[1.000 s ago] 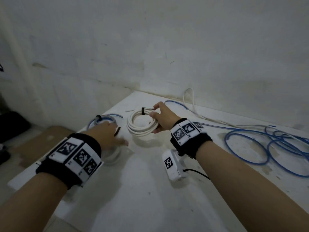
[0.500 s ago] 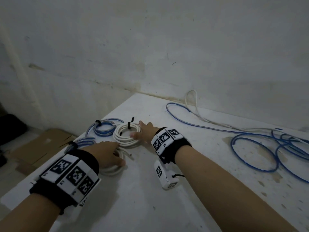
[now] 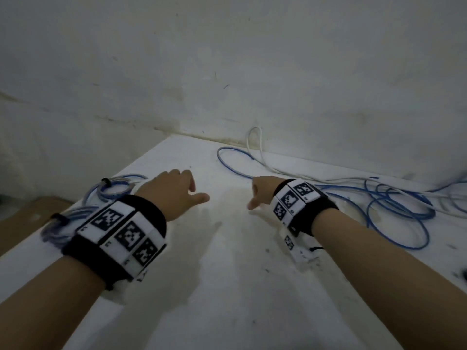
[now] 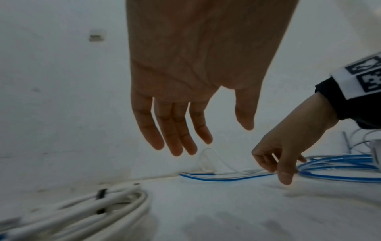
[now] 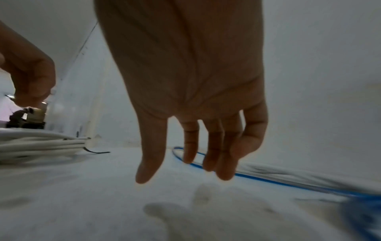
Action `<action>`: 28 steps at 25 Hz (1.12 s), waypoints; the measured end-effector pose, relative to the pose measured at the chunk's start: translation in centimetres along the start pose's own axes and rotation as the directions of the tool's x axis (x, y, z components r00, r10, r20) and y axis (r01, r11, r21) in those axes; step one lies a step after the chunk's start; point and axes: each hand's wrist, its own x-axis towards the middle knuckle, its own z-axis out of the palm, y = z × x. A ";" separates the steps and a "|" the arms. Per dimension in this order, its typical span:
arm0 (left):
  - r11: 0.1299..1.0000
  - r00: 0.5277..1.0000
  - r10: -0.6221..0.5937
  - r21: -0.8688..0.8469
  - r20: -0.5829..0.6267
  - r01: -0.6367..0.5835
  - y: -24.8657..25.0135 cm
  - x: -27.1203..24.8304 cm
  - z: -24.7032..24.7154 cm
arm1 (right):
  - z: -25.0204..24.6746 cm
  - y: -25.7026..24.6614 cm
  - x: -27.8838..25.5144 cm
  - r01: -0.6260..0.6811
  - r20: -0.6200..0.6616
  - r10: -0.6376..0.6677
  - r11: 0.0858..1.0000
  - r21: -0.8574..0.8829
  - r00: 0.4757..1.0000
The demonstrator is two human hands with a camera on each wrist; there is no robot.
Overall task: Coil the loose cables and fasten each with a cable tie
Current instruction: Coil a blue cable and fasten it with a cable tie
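Both hands hover empty over the white table (image 3: 227, 286), fingers relaxed. My left hand (image 3: 177, 193) (image 4: 185, 127) hangs above the tied white coils (image 4: 92, 210) (image 5: 37, 145), which my left arm hides in the head view. My right hand (image 3: 260, 195) (image 5: 185, 138) (image 4: 278, 154) is lower, its fingertips close over the loose blue cable (image 3: 404, 215) (image 4: 226, 176) (image 5: 268, 179). Whether they touch it I cannot tell. A loose white cable (image 3: 255, 140) (image 4: 208, 156) loops up against the wall. Two tied blue coils (image 3: 116, 189) (image 3: 58, 228) lie at the left edge.
The wall (image 3: 252, 84) runs along the table's far side. The table's left edge drops to the floor, where brown cardboard (image 3: 22, 218) lies. The loose blue and white cables tangle over the far right of the table.
My right hand set the tied white coil down by the other coils, let go and moved right toward the loose cables. My left hand lifted off the coil it rested on.
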 end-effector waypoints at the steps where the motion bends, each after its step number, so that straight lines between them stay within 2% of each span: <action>1: 0.999 0.999 0.035 -0.021 0.016 -0.035 1.7 0.2 0.5 | 0.7 2.4 -1.1 -0.071 -0.055 0.068 0.996 -0.057 0.996; 3: 0.995 0.992 0.091 -0.048 0.086 -0.087 4.7 0.8 1.7 | 1.4 6.2 -3.7 -0.158 -0.108 0.138 0.966 -0.205 0.985; 5: 0.989 0.973 0.138 -0.087 0.186 -0.123 7.4 1.3 2.9 | 1.8 8.6 -5.8 -0.191 -0.002 0.199 0.939 -0.286 0.980; 7: 0.982 0.953 0.182 -0.099 0.242 -0.162 10.4 1.4 3.8 | 2.2 9.8 -7.1 -0.207 0.073 0.224 0.961 -0.184 0.972; 9: 0.973 0.940 0.221 -0.121 0.258 -0.195 12.8 1.3 4.7 | 2.6 10.2 -7.6 -0.193 0.056 0.195 0.980 -0.038 0.979; 10: 0.966 0.936 0.228 -0.184 0.268 -0.182 13.8 1.2 5.2 | 3.0 10.1 -7.9 -0.153 0.033 0.151 0.986 0.069 0.988; 12: 0.905 0.929 0.193 -0.424 0.315 -0.044 15.5 0.9 6.1 | 3.4 9.5 -8.8 -0.026 -0.023 0.035 0.952 0.305 0.999; 14: 0.754 0.934 0.142 -0.648 0.327 0.112 16.3 0.8 6.7 | 3.3 8.3 -10.3 0.104 -0.081 -0.077 0.900 0.424 0.994; 16: 0.551 0.966 0.065 -0.816 0.252 0.175 16.4 1.0 7.0 | 3.3 7.8 -11.5 0.160 -0.097 -0.129 0.857 0.490 0.987; 17: 0.421 0.981 0.012 -0.891 0.194 0.171 16.3 1.1 6.9 | 3.4 8.0 -12.0 0.171 -0.098 -0.140 0.851 0.497 0.985; 18: 0.273 0.989 -0.047 -0.951 0.137 0.145 15.9 1.3 6.6 | 3.5 8.3 -12.4 0.173 -0.096 -0.145 0.869 0.463 0.985; 20: -0.017 0.985 -0.173 -1.000 0.026 0.024 14.6 1.6 5.0 | 3.6 9.5 -13.2 0.116 -0.107 -0.089 0.953 0.281 0.990; 21: -0.122 0.975 -0.223 -0.992 -0.009 -0.037 14.0 1.7 3.9 | 3.6 10.4 -13.6 0.058 -0.124 -0.033 0.977 0.207 0.992; 22: -0.178 0.964 -0.263 -0.980 -0.039 -0.088 13.2 1.8 3.1 | 3.5 11.2 -13.9 0.002 -0.134 0.021 0.985 0.175 0.991; 23: -0.186 0.956 -0.287 -0.975 -0.066 -0.123 12.5 2.0 2.5 | 3.4 12.0 -14.1 -0.041 -0.112 0.066 0.975 0.217 0.991; 24: -0.172 0.950 -0.298 -0.974 -0.094 -0.150 11.9 2.1 2.2 | 3.2 12.7 -14.3 -0.088 -0.056 0.116 0.928 0.361 0.992; 25: -0.151 0.949 -0.294 -0.975 -0.112 -0.162 11.5 2.3 2.1 | 3.0 13.1 -14.6 -0.147 0.021 0.165 0.805 0.575 0.986; 26: -0.139 0.954 -0.276 -0.977 -0.121 -0.164 11.3 2.1 2.2 | 2.9 13.4 -14.8 -0.191 0.082 0.200 0.618 0.763 0.976; 27: -0.135 0.962 -0.243 -0.978 -0.123 -0.159 11.3 1.9 2.3 | 2.9 13.6 -14.9 -0.172 0.063 0.246 0.450 0.877 0.967; 28: -0.131 0.972 -0.199 -0.980 -0.122 -0.150 11.4 1.8 2.6 | 2.9 13.6 -14.8 -0.086 -0.039 0.323 0.365 0.927 0.946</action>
